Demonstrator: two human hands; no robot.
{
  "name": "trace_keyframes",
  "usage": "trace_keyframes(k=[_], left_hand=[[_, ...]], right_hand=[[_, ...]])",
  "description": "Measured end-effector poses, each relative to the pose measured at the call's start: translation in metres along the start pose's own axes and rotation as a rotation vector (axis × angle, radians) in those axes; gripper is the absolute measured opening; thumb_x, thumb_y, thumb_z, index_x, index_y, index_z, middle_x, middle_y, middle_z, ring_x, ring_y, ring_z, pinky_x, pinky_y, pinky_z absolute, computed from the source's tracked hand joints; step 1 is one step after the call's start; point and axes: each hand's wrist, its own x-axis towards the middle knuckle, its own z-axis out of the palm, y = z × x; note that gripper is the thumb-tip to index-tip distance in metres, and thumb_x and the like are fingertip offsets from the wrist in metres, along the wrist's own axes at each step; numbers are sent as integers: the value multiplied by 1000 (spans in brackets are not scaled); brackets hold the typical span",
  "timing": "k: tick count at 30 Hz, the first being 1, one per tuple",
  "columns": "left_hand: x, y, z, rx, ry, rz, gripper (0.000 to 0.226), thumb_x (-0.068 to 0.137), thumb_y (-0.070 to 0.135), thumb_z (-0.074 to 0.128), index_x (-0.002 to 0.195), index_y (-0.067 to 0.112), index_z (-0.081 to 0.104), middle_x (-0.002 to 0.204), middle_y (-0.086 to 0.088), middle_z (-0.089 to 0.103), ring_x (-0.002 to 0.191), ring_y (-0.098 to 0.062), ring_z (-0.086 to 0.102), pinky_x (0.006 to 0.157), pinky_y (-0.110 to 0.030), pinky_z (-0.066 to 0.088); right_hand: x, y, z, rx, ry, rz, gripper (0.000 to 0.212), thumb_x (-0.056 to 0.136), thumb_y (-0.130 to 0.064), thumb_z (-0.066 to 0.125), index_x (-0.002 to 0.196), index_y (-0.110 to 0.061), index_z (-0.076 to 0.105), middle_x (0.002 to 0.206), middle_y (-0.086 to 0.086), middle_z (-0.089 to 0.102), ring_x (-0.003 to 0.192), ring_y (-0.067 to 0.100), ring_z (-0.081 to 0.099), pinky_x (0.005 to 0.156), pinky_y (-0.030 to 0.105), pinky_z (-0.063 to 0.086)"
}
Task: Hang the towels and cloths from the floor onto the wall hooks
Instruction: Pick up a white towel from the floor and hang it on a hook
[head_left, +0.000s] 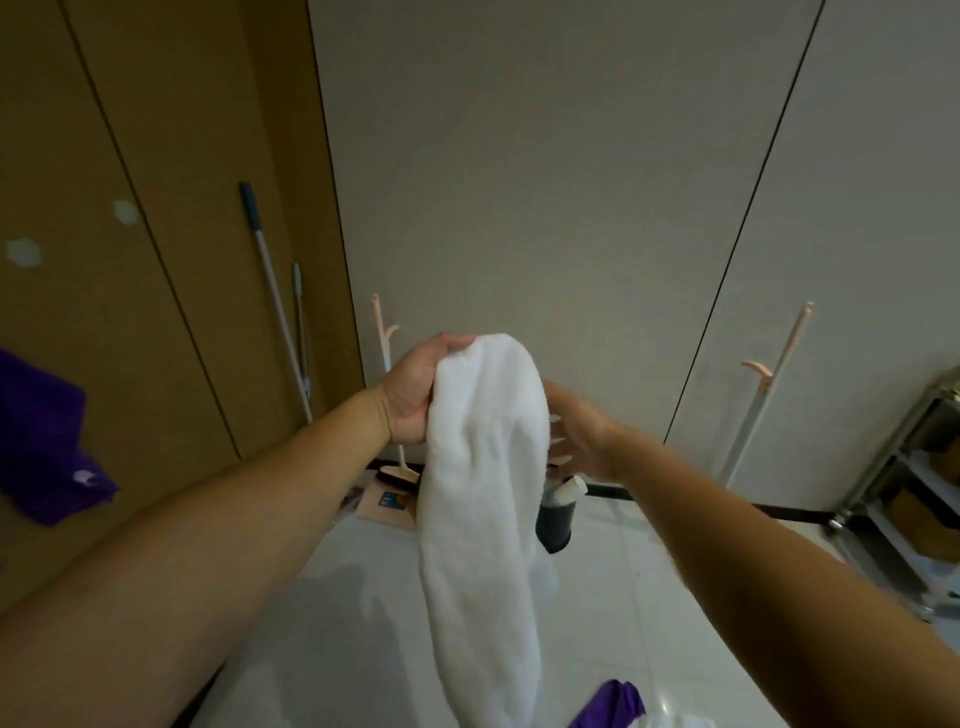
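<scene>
A white towel (485, 488) hangs in front of me, draped over my left hand (415, 387), which grips its top fold. My right hand (582, 431) is behind the towel's right edge; its fingers are hidden by the cloth. A purple cloth (44, 441) hangs on the brown wall at the left. Above it sit two round white wall hooks (23, 253) with nothing on them. Another purple cloth (613, 704) lies on the white floor at the bottom, next to a bit of white cloth (670, 721).
Mop handles (275, 296) lean in the corner beside a hand brush (397, 475) and a dustpan. A dark bin (556, 525) stands behind the towel. Two pink standing racks (766, 374) lean on the white wall. A metal shelf (904, 493) stands at the right.
</scene>
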Motion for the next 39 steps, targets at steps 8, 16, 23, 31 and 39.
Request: trace_keyframes(k=[8, 16, 23, 31, 39], left_hand=[[-31, 23, -32, -91, 59, 157, 56, 81, 35, 61, 129, 7, 57, 118, -17, 64, 109, -36, 61, 94, -46, 49], [-50, 36, -55, -119, 198, 323, 39, 73, 27, 59, 105, 7, 65, 96, -15, 70, 89, -31, 67, 83, -40, 55], [-62, 41, -63, -171, 196, 331, 38, 69, 26, 63, 99, 7, 75, 103, -16, 70, 92, -32, 67, 85, -40, 54], [-61, 61, -71, -184, 303, 400, 43, 72, 25, 60, 110, 6, 66, 101, -16, 69, 86, -32, 68, 80, -39, 56], [-73, 59, -120, 55, 719, 193, 44, 81, 26, 58, 122, 9, 59, 113, -18, 68, 105, -38, 63, 90, -45, 51]], right_hand=[[16, 24, 67, 129, -261, 4, 53, 90, -62, 51, 120, -21, 66, 117, 9, 70, 106, 29, 67, 81, 43, 56], [40, 6, 125, -87, 100, 77, 45, 93, -48, 44, 109, -11, 64, 111, 10, 65, 90, 26, 59, 74, 35, 53], [48, -18, 152, 240, -195, -103, 52, 91, -67, 41, 117, -29, 63, 119, 4, 68, 107, 29, 65, 86, 50, 53], [74, -37, 163, 464, -654, -32, 66, 91, -55, 49, 140, -10, 49, 143, 18, 48, 129, 37, 48, 107, 55, 39], [106, -77, 151, 751, -845, -107, 80, 87, -71, 43, 139, -11, 52, 140, 19, 52, 129, 39, 49, 108, 54, 37]])
